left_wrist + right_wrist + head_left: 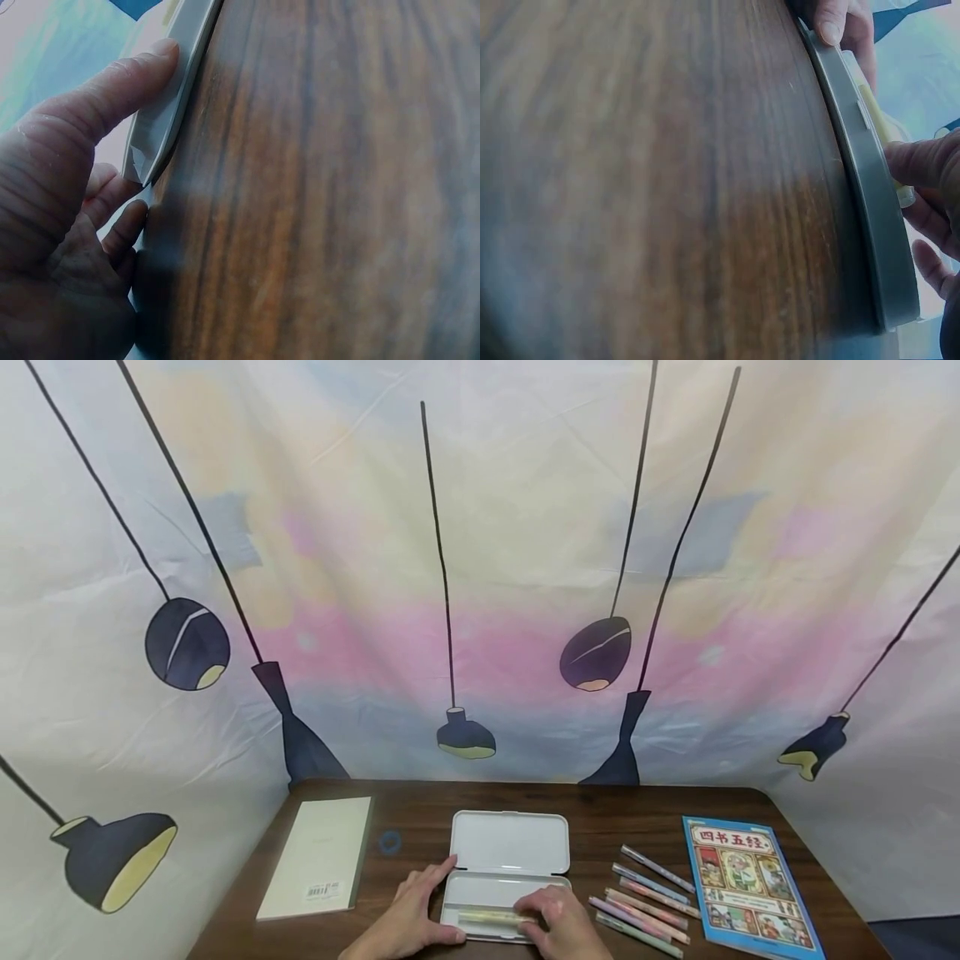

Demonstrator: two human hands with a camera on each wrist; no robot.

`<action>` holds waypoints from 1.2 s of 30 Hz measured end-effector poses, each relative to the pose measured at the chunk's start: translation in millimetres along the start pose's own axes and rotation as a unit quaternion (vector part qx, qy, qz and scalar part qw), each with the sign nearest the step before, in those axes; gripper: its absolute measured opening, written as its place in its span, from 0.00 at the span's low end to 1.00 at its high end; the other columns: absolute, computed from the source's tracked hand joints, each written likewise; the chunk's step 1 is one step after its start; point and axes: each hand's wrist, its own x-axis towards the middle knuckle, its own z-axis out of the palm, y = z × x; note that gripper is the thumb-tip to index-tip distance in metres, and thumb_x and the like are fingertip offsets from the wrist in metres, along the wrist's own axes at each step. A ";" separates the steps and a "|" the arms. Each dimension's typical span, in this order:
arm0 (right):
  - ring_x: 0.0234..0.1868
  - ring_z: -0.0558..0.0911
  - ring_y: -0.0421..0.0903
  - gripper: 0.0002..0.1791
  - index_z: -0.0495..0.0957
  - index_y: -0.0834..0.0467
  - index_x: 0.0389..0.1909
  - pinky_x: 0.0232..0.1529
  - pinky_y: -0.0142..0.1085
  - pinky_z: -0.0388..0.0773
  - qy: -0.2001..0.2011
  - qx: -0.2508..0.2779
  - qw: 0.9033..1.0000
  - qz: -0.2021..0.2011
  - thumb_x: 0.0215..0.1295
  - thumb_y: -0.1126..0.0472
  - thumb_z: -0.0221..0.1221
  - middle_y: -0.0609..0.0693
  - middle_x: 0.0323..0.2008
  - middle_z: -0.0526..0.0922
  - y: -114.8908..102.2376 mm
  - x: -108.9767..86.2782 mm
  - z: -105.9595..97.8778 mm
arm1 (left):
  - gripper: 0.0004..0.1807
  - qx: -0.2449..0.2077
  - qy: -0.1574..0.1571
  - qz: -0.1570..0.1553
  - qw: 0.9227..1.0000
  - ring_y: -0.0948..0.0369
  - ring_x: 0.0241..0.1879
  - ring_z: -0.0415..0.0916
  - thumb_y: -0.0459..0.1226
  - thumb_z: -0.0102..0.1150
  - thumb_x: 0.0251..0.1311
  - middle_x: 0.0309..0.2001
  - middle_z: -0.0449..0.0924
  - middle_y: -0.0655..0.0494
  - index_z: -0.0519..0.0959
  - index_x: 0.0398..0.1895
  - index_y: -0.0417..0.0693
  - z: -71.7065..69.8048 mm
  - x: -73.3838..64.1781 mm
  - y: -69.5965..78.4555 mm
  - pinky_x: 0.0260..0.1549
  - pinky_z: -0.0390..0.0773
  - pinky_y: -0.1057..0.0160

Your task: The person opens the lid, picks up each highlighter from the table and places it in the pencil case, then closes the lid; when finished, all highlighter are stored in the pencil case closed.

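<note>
A white pencil case (510, 843) lies unfolded on the table, lid towards the back. My left hand (408, 914) holds its left end, thumb on the front edge and index finger at the left side near the hinge. In the left wrist view that thumb (142, 71) presses on the case wall (161, 120). A yellow pen (480, 916) lies lengthwise over the front tray of the case. My right hand (558, 922) pinches the pen's right end between thumb and fingers. The right wrist view shows the yellow pen (877, 112) just above the case's front wall (870, 195).
Several pastel pens (641, 914) are spread right of the case. Beyond them lies a blue-edged book (753, 885) with a picture cover. At the left are a cream notebook (318, 856) and a small blue ring (390, 842). A printed cloth (517, 568) hangs behind the table (405, 793).
</note>
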 end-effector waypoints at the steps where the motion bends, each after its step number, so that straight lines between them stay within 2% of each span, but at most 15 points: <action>1: 0.40 0.83 0.42 0.14 0.88 0.51 0.37 0.44 0.40 0.78 0.001 -0.003 1.000 -0.006 0.50 0.63 0.80 0.41 0.35 0.88 -0.2 0.5 0.1 | 0.60 0.000 0.000 -0.002 1.000 0.49 0.59 0.65 0.55 0.82 0.49 0.72 0.71 0.41 0.61 0.83 0.50 0.3 -0.2 0.1 0.59 0.69 0.35; 7: 0.39 0.84 0.41 0.15 0.88 0.52 0.37 0.45 0.41 0.77 0.002 -0.009 0.999 -0.036 0.49 0.63 0.80 0.41 0.35 0.89 -0.8 4.2 0.4 | 0.60 0.005 0.007 0.004 1.000 0.49 0.59 0.66 0.55 0.83 0.48 0.71 0.72 0.42 0.62 0.83 0.50 0.4 -1.1 1.2 0.59 0.69 0.36; 11: 0.39 0.84 0.39 0.14 0.88 0.52 0.37 0.45 0.41 0.76 -0.010 -0.006 0.999 -0.042 0.50 0.63 0.80 0.41 0.34 0.89 -0.3 6.8 0.4 | 0.60 0.007 0.007 0.003 1.000 0.50 0.59 0.66 0.56 0.82 0.49 0.71 0.72 0.43 0.62 0.83 0.50 0.4 -0.8 0.8 0.59 0.69 0.36; 19: 0.40 0.85 0.38 0.12 0.89 0.51 0.37 0.46 0.42 0.75 -0.043 -0.001 0.999 -0.025 0.52 0.62 0.79 0.40 0.35 0.89 0.1 10.8 0.1 | 0.60 0.012 0.004 -0.005 1.000 0.52 0.57 0.66 0.59 0.81 0.49 0.71 0.72 0.44 0.61 0.83 0.50 1.3 0.3 0.5 0.59 0.70 0.39; 27: 0.40 0.85 0.38 0.12 0.89 0.51 0.36 0.45 0.41 0.76 -0.055 0.000 0.998 -0.017 0.50 0.62 0.79 0.40 0.35 0.90 0.1 14.3 0.4 | 0.60 0.016 0.009 0.009 1.000 0.54 0.56 0.66 0.60 0.80 0.50 0.71 0.73 0.43 0.61 0.83 0.47 0.4 2.0 -2.8 0.58 0.69 0.41; 36: 0.40 0.84 0.36 0.11 0.89 0.51 0.37 0.45 0.40 0.78 -0.099 0.037 0.994 0.008 0.54 0.62 0.79 0.39 0.35 0.89 3.5 16.1 -0.7 | 0.60 0.008 0.007 0.002 1.000 0.51 0.58 0.66 0.57 0.82 0.48 0.71 0.72 0.43 0.62 0.83 0.49 1.5 0.6 -0.8 0.58 0.69 0.39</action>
